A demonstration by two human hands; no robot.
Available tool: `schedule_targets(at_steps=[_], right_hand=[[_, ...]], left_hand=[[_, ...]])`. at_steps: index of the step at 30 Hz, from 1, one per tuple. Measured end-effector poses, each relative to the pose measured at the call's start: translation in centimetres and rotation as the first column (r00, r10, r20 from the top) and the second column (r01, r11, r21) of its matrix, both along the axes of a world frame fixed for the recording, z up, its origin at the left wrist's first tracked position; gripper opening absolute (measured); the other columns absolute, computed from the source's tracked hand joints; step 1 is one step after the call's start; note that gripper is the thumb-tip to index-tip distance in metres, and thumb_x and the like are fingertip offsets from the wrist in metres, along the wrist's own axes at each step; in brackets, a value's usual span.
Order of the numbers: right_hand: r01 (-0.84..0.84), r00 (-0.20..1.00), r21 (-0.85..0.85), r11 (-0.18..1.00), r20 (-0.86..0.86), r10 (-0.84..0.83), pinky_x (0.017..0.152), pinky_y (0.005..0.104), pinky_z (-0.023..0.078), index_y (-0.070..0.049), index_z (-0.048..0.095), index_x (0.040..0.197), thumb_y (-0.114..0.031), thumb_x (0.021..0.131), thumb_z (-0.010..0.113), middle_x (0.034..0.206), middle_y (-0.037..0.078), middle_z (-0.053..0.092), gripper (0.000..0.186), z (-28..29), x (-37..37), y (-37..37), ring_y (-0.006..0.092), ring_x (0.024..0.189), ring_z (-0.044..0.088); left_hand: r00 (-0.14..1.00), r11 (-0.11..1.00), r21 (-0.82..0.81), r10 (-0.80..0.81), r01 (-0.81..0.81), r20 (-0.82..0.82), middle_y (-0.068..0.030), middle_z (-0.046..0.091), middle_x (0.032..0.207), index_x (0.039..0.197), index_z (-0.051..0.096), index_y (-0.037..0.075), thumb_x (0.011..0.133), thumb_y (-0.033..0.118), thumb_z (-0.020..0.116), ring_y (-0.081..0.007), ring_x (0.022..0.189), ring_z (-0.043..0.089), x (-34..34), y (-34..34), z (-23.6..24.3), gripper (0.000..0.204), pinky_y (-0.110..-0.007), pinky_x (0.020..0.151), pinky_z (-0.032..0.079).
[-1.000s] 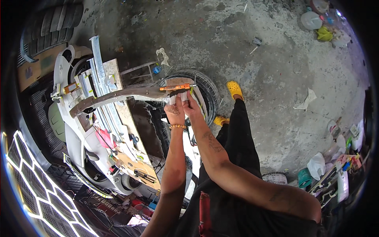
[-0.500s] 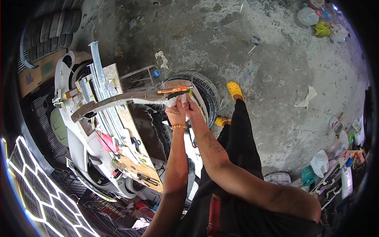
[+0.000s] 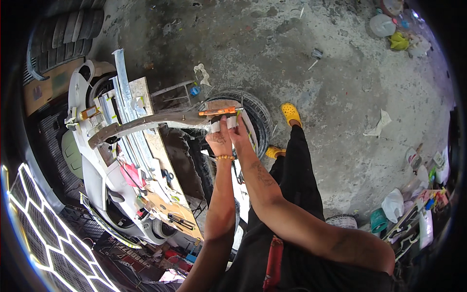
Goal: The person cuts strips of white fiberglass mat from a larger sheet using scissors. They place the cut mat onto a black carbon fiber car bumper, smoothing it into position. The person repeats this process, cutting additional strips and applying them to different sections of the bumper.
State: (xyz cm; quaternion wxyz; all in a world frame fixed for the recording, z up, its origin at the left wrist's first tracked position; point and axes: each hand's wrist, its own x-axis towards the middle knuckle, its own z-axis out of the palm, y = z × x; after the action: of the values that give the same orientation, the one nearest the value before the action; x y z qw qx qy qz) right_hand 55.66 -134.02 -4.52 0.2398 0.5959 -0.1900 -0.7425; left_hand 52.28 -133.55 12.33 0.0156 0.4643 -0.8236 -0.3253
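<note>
My left hand (image 3: 219, 141), with a beaded bracelet at the wrist, and my right hand (image 3: 238, 136) are close together over a stacked tire (image 3: 264, 117). Fingers of both press on a small white strip (image 3: 215, 126) beside a dark patch; what the strip is made of I cannot make out. Just beyond the fingertips lies an orange utility knife (image 3: 217, 111) on a brownish block. A long curved grey-brown panel (image 3: 151, 119) with small studs reaches from the workboard on the left to the spot where my hands are.
On the left a board (image 3: 171, 187) carries metal strips (image 3: 127, 97), scissors (image 3: 167, 176) and tools, beside a white car body part (image 3: 99, 182). Yellow clogs (image 3: 291, 113) are on the concrete floor right of the tire. Bags and a green bucket (image 3: 379, 219) stand at lower right.
The view has shifted slightly. My fingers have moved a little along the white strip, the left thumb or finger now reaching further up beside the knife.
</note>
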Motion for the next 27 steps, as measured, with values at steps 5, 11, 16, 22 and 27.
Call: schedule_targets(at_steps=[5,11,16,22,27], right_hand=[[0.021,0.996,-0.016,1.0,-0.086,-0.022,0.093,0.0411,0.051,-0.005,0.057,0.117,-0.031,0.097,0.054,0.114,0.009,0.064,0.032,-0.4,0.1,-0.9,0.0244,0.103,0.063],[0.042,0.994,0.014,0.999,-0.098,-0.041,0.095,0.0399,0.05,-0.006,0.058,0.117,-0.03,0.097,0.055,0.115,0.01,0.064,0.032,-1.3,0.4,-0.6,0.0252,0.105,0.062],[0.051,0.928,0.047,0.998,-0.372,-0.029,0.096,0.0399,0.048,-0.005,0.057,0.12,-0.039,0.096,0.053,0.116,0.01,0.064,0.041,0.1,0.3,-1.2,0.0266,0.107,0.061],[-0.096,0.857,0.275,0.957,-0.466,0.22,0.096,0.0408,0.047,-0.007,0.057,0.12,-0.047,0.096,0.049,0.117,0.01,0.063,0.048,-0.7,0.4,-0.6,0.0266,0.107,0.059],[-0.027,0.901,0.114,0.993,-0.428,0.074,0.093,0.0375,0.049,-0.007,0.056,0.12,-0.047,0.097,0.047,0.116,0.008,0.063,0.047,2.0,0.5,-0.3,0.0237,0.104,0.06]], left_hand=[[0.988,0.994,-0.051,-0.1,0.095,-0.12,-0.0147,0.068,0.069,0.081,0.067,-0.006,0.089,0.026,0.064,-0.0227,0.055,0.061,-0.2,-0.2,-0.3,0.033,-0.036,0.056,0.046],[0.979,0.983,-0.08,-0.176,0.168,-0.105,-0.015,0.067,0.068,0.078,0.066,-0.007,0.089,0.025,0.065,-0.0222,0.055,0.06,0.3,-0.8,-0.6,0.033,-0.036,0.056,0.046],[0.944,0.982,-0.16,-0.142,0.098,-0.299,-0.0142,0.065,0.063,0.073,0.065,-0.006,0.087,0.022,0.067,-0.0208,0.053,0.06,0.5,-1.4,-1.2,0.032,-0.035,0.052,0.043],[0.941,0.965,-0.147,-0.247,0.217,-0.233,-0.0158,0.066,0.066,0.076,0.065,-0.006,0.088,0.018,0.066,-0.0231,0.057,0.064,0.0,-0.8,0.0,0.027,-0.034,0.055,0.046],[0.949,0.972,-0.173,-0.2,0.161,-0.243,-0.0173,0.068,0.077,0.085,0.067,-0.005,0.089,0.014,0.063,-0.0272,0.065,0.067,0.5,-1.1,0.4,0.02,-0.034,0.061,0.049]])
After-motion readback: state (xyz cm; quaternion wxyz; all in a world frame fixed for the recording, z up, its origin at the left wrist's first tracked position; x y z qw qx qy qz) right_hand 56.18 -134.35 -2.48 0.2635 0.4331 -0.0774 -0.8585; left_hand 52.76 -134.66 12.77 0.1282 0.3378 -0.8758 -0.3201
